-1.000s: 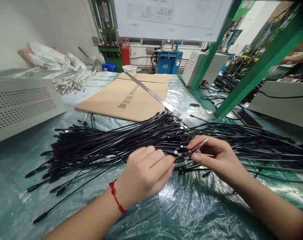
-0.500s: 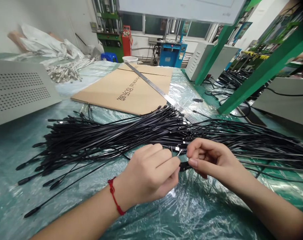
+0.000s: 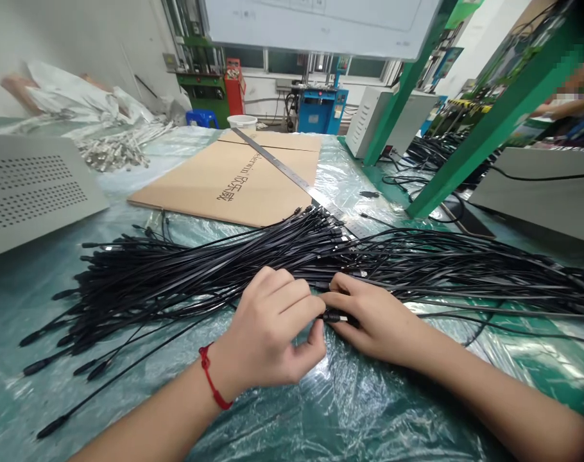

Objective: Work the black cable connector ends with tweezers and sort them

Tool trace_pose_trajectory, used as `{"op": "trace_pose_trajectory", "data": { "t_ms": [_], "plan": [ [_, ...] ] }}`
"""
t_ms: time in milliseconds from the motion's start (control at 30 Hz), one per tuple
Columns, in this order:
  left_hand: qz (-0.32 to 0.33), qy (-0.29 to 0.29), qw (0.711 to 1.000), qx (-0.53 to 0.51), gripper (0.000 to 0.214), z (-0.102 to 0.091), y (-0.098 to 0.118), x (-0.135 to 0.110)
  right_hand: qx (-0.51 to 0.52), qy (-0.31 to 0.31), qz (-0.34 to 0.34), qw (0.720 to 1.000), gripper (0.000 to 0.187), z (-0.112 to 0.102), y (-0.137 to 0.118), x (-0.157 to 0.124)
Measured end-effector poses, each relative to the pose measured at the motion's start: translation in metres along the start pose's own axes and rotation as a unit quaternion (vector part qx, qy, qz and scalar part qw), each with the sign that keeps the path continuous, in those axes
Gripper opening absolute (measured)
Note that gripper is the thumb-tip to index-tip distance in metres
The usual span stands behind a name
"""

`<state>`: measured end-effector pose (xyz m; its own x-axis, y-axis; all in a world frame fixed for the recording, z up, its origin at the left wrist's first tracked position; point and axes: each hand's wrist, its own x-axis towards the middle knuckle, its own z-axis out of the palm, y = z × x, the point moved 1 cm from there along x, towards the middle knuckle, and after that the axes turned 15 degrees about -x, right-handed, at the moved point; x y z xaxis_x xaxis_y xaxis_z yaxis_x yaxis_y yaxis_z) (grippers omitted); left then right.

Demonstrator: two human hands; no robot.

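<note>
A big heap of thin black cables (image 3: 190, 273) with small plug ends lies across the plastic-covered green table (image 3: 321, 410). My left hand (image 3: 273, 330), a red cord at its wrist, rests at the heap's near edge with fingers curled. Its thumb and fingertips pinch one cable end (image 3: 334, 317). My right hand (image 3: 373, 317) meets it from the right, fingers closed on the same black connector with a short metal tip. Both hands lie low on the table, touching each other.
A flat cardboard sheet (image 3: 239, 183) with a long steel ruler (image 3: 292, 179) lies behind the heap. A perforated grey metal box (image 3: 32, 189) stands at left, green frame posts (image 3: 489, 122) and another grey box at right. Metal parts are piled at far left. Another person's arm shows at top right.
My right hand has dropped from a raised pinch to the table and slid left against my left hand. The small metal piece held up earlier no longer shows.
</note>
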<state>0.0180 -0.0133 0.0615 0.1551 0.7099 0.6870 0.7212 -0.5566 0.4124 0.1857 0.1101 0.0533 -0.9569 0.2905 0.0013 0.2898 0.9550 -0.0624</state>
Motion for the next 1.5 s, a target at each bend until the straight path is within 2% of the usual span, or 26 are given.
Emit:
{"op": "trace_pose_trajectory", "data": {
  "t_ms": [67, 167, 267, 333, 400, 500, 567, 633, 700, 767, 867, 967, 1167, 1233, 1300, 1400, 1500],
  "plan": [
    [0.008, -0.003, 1.0, -0.005, 0.007, 0.0, 0.0, 0.0, 0.0, 0.016, -0.004, 1.0, 0.023, 0.002, 0.0, 0.0],
    [0.015, -0.004, 1.0, -0.026, 0.01, 0.0, 0.001, 0.001, 0.01, 0.073, -0.02, 0.997, 0.022, 0.005, 0.002, 0.0],
    [0.017, -0.005, 0.999, -0.043, 0.014, -0.001, 0.001, 0.0, 0.065, 0.132, -0.023, 0.989, 0.019, 0.007, 0.004, 0.0],
    [0.02, -0.008, 0.999, -0.048, 0.014, -0.001, 0.001, 0.0, 0.13, 0.135, 0.007, 0.982, 0.013, 0.004, 0.005, 0.0],
    [0.023, -0.007, 0.998, -0.049, 0.014, -0.001, 0.001, -0.001, 0.206, 0.119, 0.055, 0.97, 0.018, 0.0, 0.005, -0.001],
    [0.024, -0.007, 0.998, -0.05, 0.012, -0.001, 0.0, -0.002, 0.33, 0.111, 0.117, 0.93, 0.031, -0.006, 0.004, -0.004],
    [0.028, -0.013, 0.998, -0.048, 0.012, 0.0, 0.0, -0.003, 0.426, 0.116, 0.145, 0.886, 0.032, -0.009, 0.002, -0.005],
    [0.032, -0.018, 0.998, -0.043, 0.011, 0.0, 0.0, -0.003, 0.511, 0.115, 0.156, 0.837, 0.032, -0.01, 0.0, -0.006],
    [0.035, -0.02, 0.998, -0.038, 0.011, 0.0, 0.0, -0.004, 0.566, 0.094, 0.15, 0.806, 0.033, -0.011, -0.002, -0.006],
    [0.035, -0.02, 0.999, -0.035, 0.011, 0.0, 0.0, -0.003, 0.587, 0.06, 0.145, 0.794, 0.033, -0.012, -0.004, -0.007],
    [0.034, -0.02, 0.999, -0.032, 0.011, 0.0, 0.001, -0.003, 0.588, 0.029, 0.153, 0.794, 0.038, -0.013, -0.005, -0.007],
    [0.039, -0.025, 0.998, -0.03, 0.011, 0.001, 0.001, -0.003, 0.6, 0.025, 0.147, 0.786, 0.038, -0.012, -0.005, -0.008],
    [0.034, -0.018, 0.999, -0.037, 0.012, 0.001, 0.001, -0.003, 0.656, 0.035, 0.146, 0.74, 0.03, -0.004, -0.002, -0.009],
    [0.033, -0.018, 0.999, -0.039, 0.013, 0.001, 0.002, -0.003, 0.657, 0.052, 0.134, 0.74, 0.03, -0.007, -0.001, -0.011],
    [0.033, -0.017, 0.999, -0.04, 0.013, 0.001, 0.002, -0.002, 0.64, 0.061, 0.116, 0.757, 0.032, -0.011, -0.001, -0.013],
    [0.032, -0.016, 0.999, -0.04, 0.012, 0.002, 0.002, -0.002, 0.552, 0.086, 0.103, 0.823, 0.029, -0.018, -0.003, -0.019],
    [0.032, -0.017, 0.999, -0.036, 0.011, 0.001, 0.002, -0.002, 0.37, 0.204, 0.062, 0.904, 0.022, -0.021, -0.007, -0.024]
  ]
}}
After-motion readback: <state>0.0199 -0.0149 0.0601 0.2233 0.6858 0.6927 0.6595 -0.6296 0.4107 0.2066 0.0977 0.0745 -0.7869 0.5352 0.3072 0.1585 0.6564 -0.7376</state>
